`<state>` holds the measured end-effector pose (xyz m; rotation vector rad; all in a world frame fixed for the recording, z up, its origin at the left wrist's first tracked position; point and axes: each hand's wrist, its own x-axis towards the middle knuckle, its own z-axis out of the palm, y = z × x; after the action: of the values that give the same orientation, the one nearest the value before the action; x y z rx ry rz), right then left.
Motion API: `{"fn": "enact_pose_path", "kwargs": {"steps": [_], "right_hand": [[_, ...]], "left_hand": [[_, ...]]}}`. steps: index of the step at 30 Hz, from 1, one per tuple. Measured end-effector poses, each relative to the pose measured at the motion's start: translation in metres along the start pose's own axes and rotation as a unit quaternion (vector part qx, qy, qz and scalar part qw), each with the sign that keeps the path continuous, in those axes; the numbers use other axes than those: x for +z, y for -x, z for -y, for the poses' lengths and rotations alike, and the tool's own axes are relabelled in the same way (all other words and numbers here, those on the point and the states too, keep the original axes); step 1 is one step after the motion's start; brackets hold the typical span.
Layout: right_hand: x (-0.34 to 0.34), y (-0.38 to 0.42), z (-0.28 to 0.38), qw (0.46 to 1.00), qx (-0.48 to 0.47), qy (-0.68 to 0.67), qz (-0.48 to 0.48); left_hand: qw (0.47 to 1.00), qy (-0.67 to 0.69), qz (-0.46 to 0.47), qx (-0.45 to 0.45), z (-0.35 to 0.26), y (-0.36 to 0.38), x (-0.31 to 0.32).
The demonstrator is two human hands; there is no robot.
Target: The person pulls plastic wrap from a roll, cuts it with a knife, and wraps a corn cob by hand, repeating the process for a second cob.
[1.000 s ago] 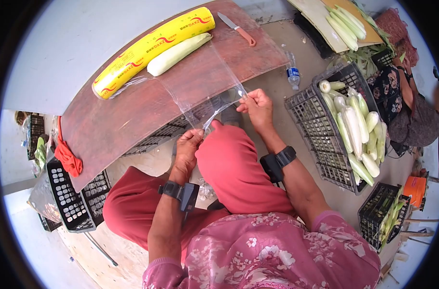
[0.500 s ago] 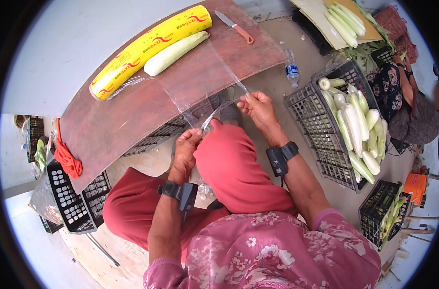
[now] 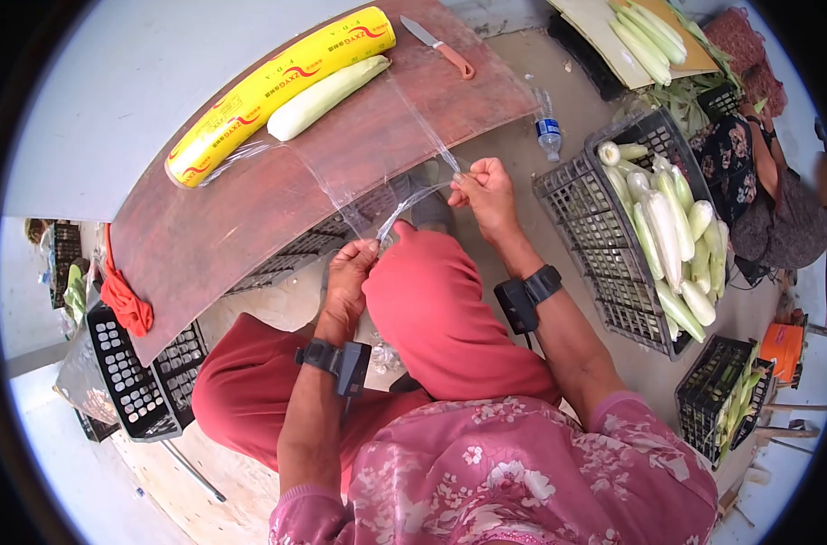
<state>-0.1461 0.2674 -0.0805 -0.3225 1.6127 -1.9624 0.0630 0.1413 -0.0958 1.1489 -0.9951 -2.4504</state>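
Across a reddish-brown tabletop (image 3: 195,250), a sheet of clear film (image 3: 377,150) stretched from beside a long yellow printed roll (image 3: 282,95) to the near edge and over it, into the hands of a seated person seen from above. The left hand (image 3: 350,265) pinched one corner between thumb and fingers, just beside a raised knee in red trousers (image 3: 427,291). The right hand (image 3: 486,193) gripped the other corner, a little higher and near the table's edge. Between them the film's end was bunched into a loose, shiny strand. One long pale green vegetable (image 3: 327,98) lay along the near side of the roll, at the film's far end, apart from both hands. Farther right on the table lay a knife (image 3: 439,47) with a pinkish handle. On the floor to the right stood a plastic bottle (image 3: 548,132) and a black crate (image 3: 572,238) heaped with similar pale vegetables (image 3: 672,232).
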Motion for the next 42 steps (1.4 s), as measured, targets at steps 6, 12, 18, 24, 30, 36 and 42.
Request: {"fn": "enact_pose_path", "kwargs": {"steps": [6, 12, 18, 24, 30, 36, 42], "right_hand": [[-0.010, 0.002, 0.011, 0.999, 0.010, 0.030, -0.011], [-0.041, 0.000, 0.015, 0.996, 0.042, 0.071, -0.019], [-0.012, -0.002, 0.010, 0.983, 0.150, 0.016, 0.103], [0.036, -0.006, 0.005, 0.963, 0.230, -0.059, 0.123], [0.052, -0.014, -0.006, 0.967, 0.219, -0.041, 0.121], [0.038, -0.004, -0.020, 0.953, 0.196, -0.208, 0.099], [0.020, 0.004, -0.027, 0.937, 0.201, -0.282, 0.037]], "left_hand": [[1.000, -0.006, -0.007, 0.005, -0.004, 0.002, 0.000], [1.000, 0.000, 0.027, -0.011, -0.007, 0.006, 0.002], [0.998, 0.020, 0.062, -0.009, -0.006, 0.006, 0.000], [0.997, 0.045, 0.070, -0.008, -0.018, 0.023, 0.019], [0.997, 0.035, 0.069, -0.005, -0.017, 0.021, 0.015], [0.997, 0.045, 0.055, 0.001, -0.015, 0.021, 0.009], [0.998, 0.049, 0.044, -0.002, -0.013, 0.019, 0.003]]}}
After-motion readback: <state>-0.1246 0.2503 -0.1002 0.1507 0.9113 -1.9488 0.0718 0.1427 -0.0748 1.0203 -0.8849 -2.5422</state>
